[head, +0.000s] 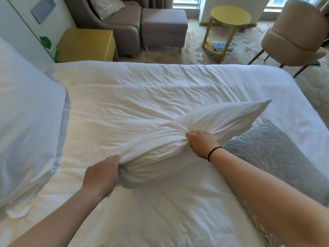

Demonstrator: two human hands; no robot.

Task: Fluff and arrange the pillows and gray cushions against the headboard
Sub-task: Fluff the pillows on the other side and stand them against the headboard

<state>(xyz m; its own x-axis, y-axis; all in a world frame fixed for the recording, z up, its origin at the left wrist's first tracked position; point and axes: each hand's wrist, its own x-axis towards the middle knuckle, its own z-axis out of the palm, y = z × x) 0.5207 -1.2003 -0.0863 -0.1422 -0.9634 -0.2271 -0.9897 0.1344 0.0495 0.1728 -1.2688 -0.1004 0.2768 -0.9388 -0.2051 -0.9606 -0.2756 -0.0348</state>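
Observation:
A white pillow [210, 122] lies slanted across the middle of the white bed [142, 90]. My left hand [101, 173] clutches its near end, bunching the cloth. My right hand [200, 141] grips the pillow's long edge, fabric gathered in the fingers. A gray cushion [270, 150] with a pale branch pattern lies flat on the bed at the right, partly under the pillow and behind my right forearm. Another white pillow [26, 118] leans upright at the left edge. A second gray patterned cushion [105, 6] rests on the armchair beyond the bed.
Beyond the bed stand a yellow nightstand [87, 45], a gray armchair [121, 22] with a footstool [163, 27], a round yellow side table [229, 16] and a beige chair [295, 32]. Carpeted floor lies past the bed's far edge.

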